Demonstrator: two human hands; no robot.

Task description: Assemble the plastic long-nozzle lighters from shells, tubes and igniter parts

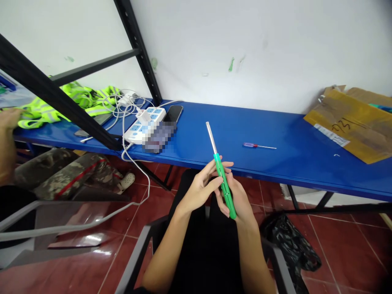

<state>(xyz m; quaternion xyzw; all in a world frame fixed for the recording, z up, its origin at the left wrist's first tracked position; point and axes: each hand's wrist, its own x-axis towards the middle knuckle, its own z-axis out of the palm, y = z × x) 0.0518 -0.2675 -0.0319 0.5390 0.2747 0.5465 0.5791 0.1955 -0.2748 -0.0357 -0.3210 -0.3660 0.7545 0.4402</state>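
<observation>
Both hands hold a green-handled tool (227,194) with a slim silver metal shaft, above my lap at the desk's front edge. It is tilted, its shaft pointing up and left over the blue table (196,139). The handle has slots along it. My left hand (199,187) is closed round the upper handle, thumb on the front and fingers partly hidden behind. Lower down, my right hand (241,198) cradles the handle between curled fingers and palm. Beyond my hands to the right lies a small screwdriver (251,145) with a purple-red handle, touched by neither hand.
A power strip (134,132) with white cables and two phones (174,114) lie left of centre. A black metal post (88,106) stands beside neon-yellow straps (82,98). At far left another person's hand (9,120) shows. A taped cardboard package (349,126) sits right.
</observation>
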